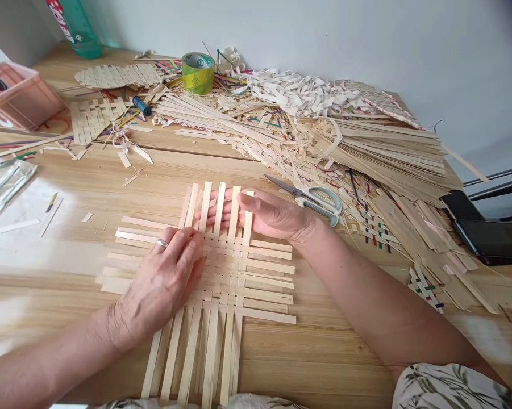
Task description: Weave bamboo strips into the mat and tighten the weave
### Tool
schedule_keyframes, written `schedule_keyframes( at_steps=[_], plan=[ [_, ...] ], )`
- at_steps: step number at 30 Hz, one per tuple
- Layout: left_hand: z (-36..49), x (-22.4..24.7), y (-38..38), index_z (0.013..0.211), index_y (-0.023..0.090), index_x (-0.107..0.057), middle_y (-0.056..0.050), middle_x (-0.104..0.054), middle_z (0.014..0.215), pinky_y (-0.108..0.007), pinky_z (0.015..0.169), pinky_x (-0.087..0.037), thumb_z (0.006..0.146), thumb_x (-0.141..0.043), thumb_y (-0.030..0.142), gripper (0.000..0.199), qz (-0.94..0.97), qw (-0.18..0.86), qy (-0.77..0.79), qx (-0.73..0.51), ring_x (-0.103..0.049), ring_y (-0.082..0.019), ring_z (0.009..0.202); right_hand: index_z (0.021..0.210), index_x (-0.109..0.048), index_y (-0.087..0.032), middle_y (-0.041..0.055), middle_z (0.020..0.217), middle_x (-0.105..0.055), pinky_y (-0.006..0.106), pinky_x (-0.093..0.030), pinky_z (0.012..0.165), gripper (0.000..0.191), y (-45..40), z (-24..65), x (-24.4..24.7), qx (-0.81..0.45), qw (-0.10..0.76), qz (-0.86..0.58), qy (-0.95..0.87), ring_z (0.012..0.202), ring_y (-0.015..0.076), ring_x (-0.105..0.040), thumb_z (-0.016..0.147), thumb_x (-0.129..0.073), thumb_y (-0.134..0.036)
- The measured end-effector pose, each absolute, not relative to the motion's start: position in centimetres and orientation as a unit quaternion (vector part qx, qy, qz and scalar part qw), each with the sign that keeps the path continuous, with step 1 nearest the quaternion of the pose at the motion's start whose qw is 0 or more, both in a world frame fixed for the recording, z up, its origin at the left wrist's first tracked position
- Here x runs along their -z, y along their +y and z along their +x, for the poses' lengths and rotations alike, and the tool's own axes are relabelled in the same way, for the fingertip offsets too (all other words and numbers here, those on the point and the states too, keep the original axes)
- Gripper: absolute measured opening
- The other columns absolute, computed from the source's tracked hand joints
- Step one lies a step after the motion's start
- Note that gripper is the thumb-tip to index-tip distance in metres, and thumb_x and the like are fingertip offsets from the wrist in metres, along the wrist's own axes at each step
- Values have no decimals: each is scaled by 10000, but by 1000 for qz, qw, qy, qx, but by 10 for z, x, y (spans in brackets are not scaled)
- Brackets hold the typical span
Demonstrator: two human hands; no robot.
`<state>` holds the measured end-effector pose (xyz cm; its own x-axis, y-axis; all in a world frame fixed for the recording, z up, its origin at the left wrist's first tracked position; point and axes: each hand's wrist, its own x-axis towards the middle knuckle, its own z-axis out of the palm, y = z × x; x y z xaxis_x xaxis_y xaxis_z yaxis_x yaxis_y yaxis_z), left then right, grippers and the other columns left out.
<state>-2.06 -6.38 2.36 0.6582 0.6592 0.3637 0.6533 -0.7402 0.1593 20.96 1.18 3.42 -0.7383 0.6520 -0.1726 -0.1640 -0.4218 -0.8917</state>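
A square mat woven from flat wood strips (221,270) lies on the table before me, with loose strip ends sticking out on all four sides. My left hand (170,267) rests on its upper left part, fingers bent and pressed together at the weave's edge; the fingertips are partly hidden. A ring is on one finger. My right hand (268,213) is at the far side, fingers stretched behind the far strip ends (220,210) and the thumb in front of a right-hand strip. Those ends are bent upward. Scissors (311,199) lie just beyond my right hand.
Wood strip bundles (379,147), white ribbon (298,94) and scraps are heaped at the back. A tape roll (198,74), blue-capped tool (142,106), pink basket (29,99) and green bottle (79,34) stand or lie behind. A phone (486,233) is at right.
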Motion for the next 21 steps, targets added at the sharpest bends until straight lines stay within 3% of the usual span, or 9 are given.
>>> schedule_keyframes(
  at_steps=[8, 12, 16, 21],
  plan=[
    [-17, -23, -55, 1228, 126, -502, -97, -562, 1019, -385, 789, -591, 875, -567, 153, 360, 878, 82, 430, -193, -593, -221, 882, 994, -686, -156, 95, 1099, -737, 397, -538, 950, 234, 11, 204, -30, -829, 277, -286, -392, 1029, 220, -685, 852, -735, -335],
    [-13, -21, -53, 1180, 148, -498, -74, -549, 974, -382, 738, -582, 840, -548, 157, 344, 866, 77, 457, -186, -592, -221, 837, 1005, -704, -154, 88, 1040, -753, 384, -546, 935, 149, 9, 202, -28, -824, 301, -327, -352, 979, 200, -697, 903, -662, -256],
    [-11, -19, -52, 1185, 176, -482, -71, -529, 1005, -324, 651, -556, 830, -525, 177, 358, 861, 76, 462, -199, -580, -192, 791, 1049, -705, -148, 93, 1023, -761, 391, -548, 941, 199, 8, 200, -28, -833, 306, -339, -314, 927, 188, -717, 980, -534, -224],
    [-11, -17, -52, 1189, 182, -458, -69, -532, 978, -331, 665, -543, 831, -515, 175, 363, 872, 42, 453, -183, -579, -205, 794, 1075, -681, -113, 131, 1032, -757, 350, -575, 879, 360, 13, 199, -29, -852, 290, -326, -288, 958, 187, -723, 1055, -346, -245]
  ],
)
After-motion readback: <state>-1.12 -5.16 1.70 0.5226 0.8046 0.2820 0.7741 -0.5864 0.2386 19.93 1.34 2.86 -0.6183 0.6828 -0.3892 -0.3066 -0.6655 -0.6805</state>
